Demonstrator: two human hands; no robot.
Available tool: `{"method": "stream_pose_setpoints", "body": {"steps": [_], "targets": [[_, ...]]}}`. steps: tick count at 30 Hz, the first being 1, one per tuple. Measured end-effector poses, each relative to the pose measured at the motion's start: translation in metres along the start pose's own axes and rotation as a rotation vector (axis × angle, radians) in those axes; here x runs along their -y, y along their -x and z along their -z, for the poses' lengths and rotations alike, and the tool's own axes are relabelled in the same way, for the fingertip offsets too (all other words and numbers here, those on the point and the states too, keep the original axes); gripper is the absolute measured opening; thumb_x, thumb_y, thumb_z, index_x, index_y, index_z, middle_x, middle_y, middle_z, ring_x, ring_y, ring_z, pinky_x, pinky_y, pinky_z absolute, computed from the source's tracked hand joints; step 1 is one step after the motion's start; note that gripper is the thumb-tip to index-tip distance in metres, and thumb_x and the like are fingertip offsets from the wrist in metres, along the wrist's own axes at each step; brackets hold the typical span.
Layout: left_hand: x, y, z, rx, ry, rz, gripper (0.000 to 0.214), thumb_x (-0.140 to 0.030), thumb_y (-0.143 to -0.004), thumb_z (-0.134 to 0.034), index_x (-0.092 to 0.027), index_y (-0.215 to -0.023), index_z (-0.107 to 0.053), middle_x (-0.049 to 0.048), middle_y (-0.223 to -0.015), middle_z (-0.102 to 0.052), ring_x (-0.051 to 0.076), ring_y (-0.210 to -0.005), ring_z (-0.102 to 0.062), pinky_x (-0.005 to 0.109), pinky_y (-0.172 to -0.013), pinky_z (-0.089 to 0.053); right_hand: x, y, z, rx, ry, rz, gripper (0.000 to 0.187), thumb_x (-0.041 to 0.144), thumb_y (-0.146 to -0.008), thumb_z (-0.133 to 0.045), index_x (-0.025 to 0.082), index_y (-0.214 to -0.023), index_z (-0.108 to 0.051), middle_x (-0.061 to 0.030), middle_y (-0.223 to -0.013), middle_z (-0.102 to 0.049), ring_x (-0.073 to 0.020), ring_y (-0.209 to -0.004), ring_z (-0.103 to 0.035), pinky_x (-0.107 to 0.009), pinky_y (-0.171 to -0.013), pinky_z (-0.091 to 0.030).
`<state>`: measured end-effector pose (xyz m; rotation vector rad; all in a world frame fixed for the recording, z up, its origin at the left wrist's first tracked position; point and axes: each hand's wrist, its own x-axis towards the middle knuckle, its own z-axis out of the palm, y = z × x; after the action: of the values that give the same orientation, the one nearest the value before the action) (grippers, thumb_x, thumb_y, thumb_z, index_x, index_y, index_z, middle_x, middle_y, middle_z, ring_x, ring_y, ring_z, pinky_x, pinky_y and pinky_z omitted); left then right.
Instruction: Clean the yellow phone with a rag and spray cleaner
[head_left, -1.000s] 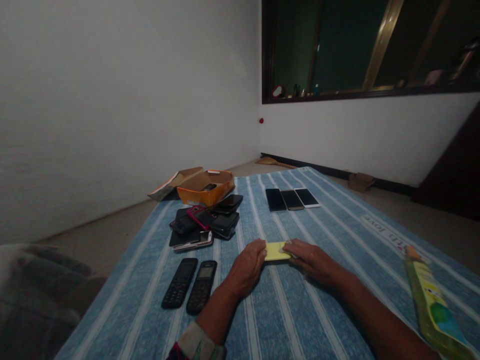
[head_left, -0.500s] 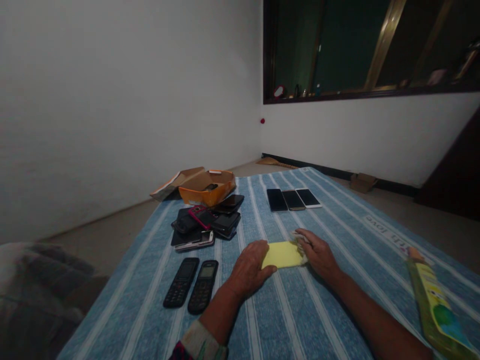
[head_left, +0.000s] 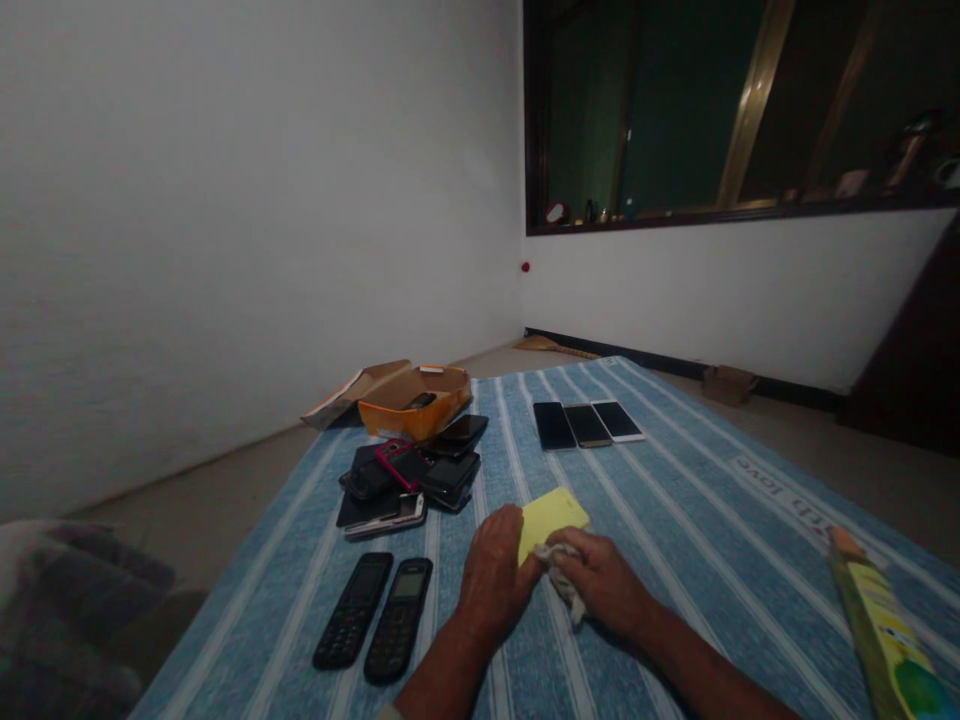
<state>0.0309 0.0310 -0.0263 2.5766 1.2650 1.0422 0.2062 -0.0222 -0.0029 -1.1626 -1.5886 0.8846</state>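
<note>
My left hand (head_left: 491,575) grips the near left edge of a flat yellow slab (head_left: 549,517), likely a phone with its yellow back up, tilted up off the blue striped cloth (head_left: 675,520). My right hand (head_left: 604,590) is closed on a crumpled whitish rag (head_left: 561,572) pressed against the slab's near edge. Two black keypad phones (head_left: 373,620) lie side by side to the left of my left hand.
A heap of several phones (head_left: 412,465) lies ahead on the left, behind it an open orange box (head_left: 412,390). Three smartphones (head_left: 586,424) lie in a row farther ahead. A green and yellow packet (head_left: 885,640) lies at the right edge. A wall rises on the left.
Both hands have drawn back toward me with the yellow slab, which is now tilted up. The right hand has slid from its far right edge to its near edge, the rag bunched in it.
</note>
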Motion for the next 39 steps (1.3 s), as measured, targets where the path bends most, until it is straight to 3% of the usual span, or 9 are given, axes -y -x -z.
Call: {"method": "stream_pose_setpoints", "body": {"steps": [3,7,13,18,30,39], "targets": [[0.009,0.003,-0.006,-0.034,-0.021,-0.036,0.032,-0.036,-0.087,-0.058,-0.018,-0.114,-0.057,0.0188,-0.114,-0.069,0.035,-0.107,-0.066,0.054,-0.091,-0.054,0.005,0.004,-0.004,0.066,0.089,0.040,0.023,0.031,-0.090,-0.047,0.019,-0.083,-0.065,0.0002,-0.073,-0.063,-0.0165,-0.071,-0.059,-0.029,-0.067,-0.044],[0.009,0.003,-0.002,-0.091,-0.020,-0.119,0.034,-0.024,-0.085,-0.054,-0.016,-0.118,-0.060,0.0214,-0.120,-0.069,0.038,-0.115,-0.063,0.060,-0.096,-0.050,0.004,0.002,0.000,0.046,0.051,0.007,0.022,0.032,-0.091,-0.047,0.018,-0.090,-0.064,-0.0014,-0.081,-0.065,-0.0180,-0.077,-0.061,-0.030,-0.072,-0.044],[-0.026,0.002,0.014,-0.038,0.138,-0.321,0.050,-0.016,-0.084,-0.055,-0.020,-0.134,-0.051,0.0149,-0.129,-0.066,0.030,-0.121,-0.061,0.051,-0.102,-0.050,-0.003,-0.001,-0.004,-0.067,-0.073,-0.027,0.021,0.034,-0.090,-0.049,0.018,-0.097,-0.061,-0.0042,-0.090,-0.067,-0.0211,-0.085,-0.063,-0.032,-0.078,-0.046],[-0.046,0.003,0.014,0.012,0.197,-0.250,0.060,-0.015,-0.074,-0.063,-0.018,-0.132,-0.048,0.0151,-0.121,-0.068,0.031,-0.109,-0.066,0.049,-0.094,-0.055,-0.004,-0.001,-0.007,-0.136,-0.146,-0.074,0.021,0.038,-0.089,-0.052,0.019,-0.087,-0.058,-0.0020,-0.081,-0.064,-0.0203,-0.078,-0.062,-0.031,-0.072,-0.046],[-0.051,0.004,0.010,0.100,0.169,-0.193,0.080,-0.024,-0.066,-0.077,-0.020,-0.137,-0.039,0.0146,-0.124,-0.064,0.035,-0.108,-0.063,0.052,-0.093,-0.053,-0.009,-0.002,-0.008,-0.205,-0.180,-0.078,0.024,0.041,-0.089,-0.052,0.019,-0.087,-0.060,-0.0027,-0.084,-0.065,-0.0202,-0.082,-0.062,-0.031,-0.076,-0.047],[-0.050,0.005,0.003,-0.064,0.014,-0.255,0.040,-0.015,-0.081,-0.059,-0.014,-0.120,-0.050,0.0146,-0.105,-0.069,0.030,-0.093,-0.065,0.047,-0.081,-0.056,-0.005,-0.001,-0.006,-0.179,-0.160,-0.066,0.026,0.044,-0.090,-0.052,0.019,-0.088,-0.060,-0.0011,-0.080,-0.062,-0.0191,-0.078,-0.060,-0.030,-0.073,-0.046]]}}
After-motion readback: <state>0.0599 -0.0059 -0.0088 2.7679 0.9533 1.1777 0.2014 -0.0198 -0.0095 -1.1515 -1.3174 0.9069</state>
